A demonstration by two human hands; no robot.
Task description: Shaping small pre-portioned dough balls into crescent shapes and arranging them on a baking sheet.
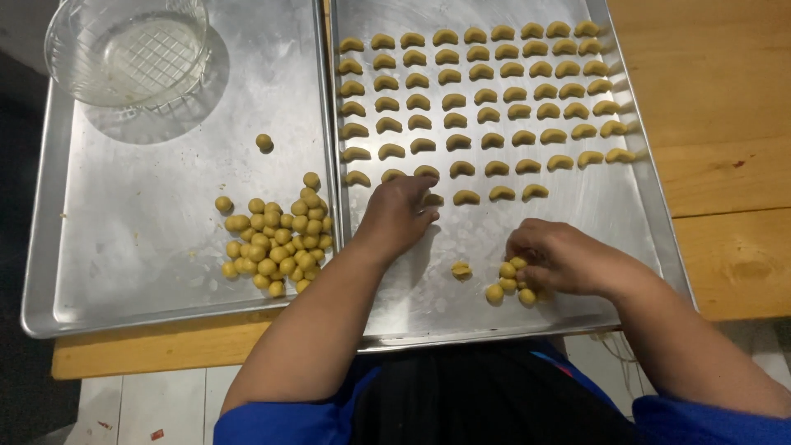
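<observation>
The left hand (397,216) rests palm-down on the right baking tray (634,206), fingers curled narrowly over a dough crescent (432,199) at the near end of the lowest row; whether it pinches the piece or only presses it cannot be told. The right hand (560,257) lies lower on the same tray, fingers closed loosely around a small cluster of dough balls (509,280), which sit within easy reach of the unfilled part of the tray. One partly shaped piece (461,269) lies between the two hands, apart from both. The finished crescents (482,92) stand in even rows across the far part of the tray, each spaced from its neighbours, probably so that they do not join. On the left baking tray (49,206), a heap of unshaped dough balls (276,243) sits just beside the shared edge, near the left forearm. A glass bowl (128,49) stands at that tray's far corner, well apart from the dough.
</observation>
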